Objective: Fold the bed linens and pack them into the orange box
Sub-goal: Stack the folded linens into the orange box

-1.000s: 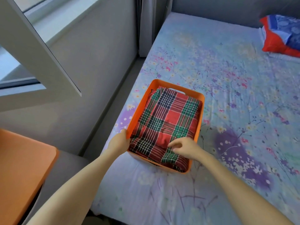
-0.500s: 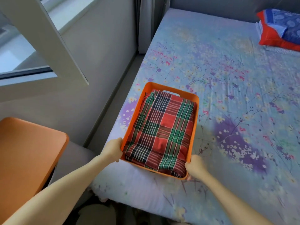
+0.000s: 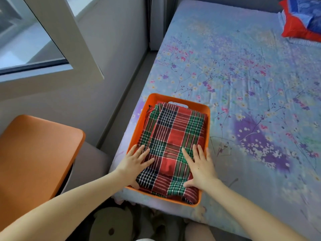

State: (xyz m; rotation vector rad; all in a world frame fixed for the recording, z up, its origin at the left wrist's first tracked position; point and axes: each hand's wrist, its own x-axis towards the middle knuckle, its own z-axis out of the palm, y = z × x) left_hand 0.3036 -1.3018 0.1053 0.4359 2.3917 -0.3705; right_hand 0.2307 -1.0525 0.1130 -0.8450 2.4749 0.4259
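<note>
Orange box (image 3: 161, 97), long axis near-to-far

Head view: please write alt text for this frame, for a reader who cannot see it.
The left hand and right hand press flat on folded red-and-green plaid linen filling an orange box at the near edge of a floral-sheeted bed. A red-and-blue pillow lies at the far right corner.

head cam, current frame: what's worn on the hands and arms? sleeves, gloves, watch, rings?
Nothing worn that shows. The left hand and right hand are bare: no gloves, and no rings visible on the fingers. Neither wrist carries a watch or band. The left forearm and right forearm are uncovered all the way to the frame edge, so no sleeve is in view.
</note>
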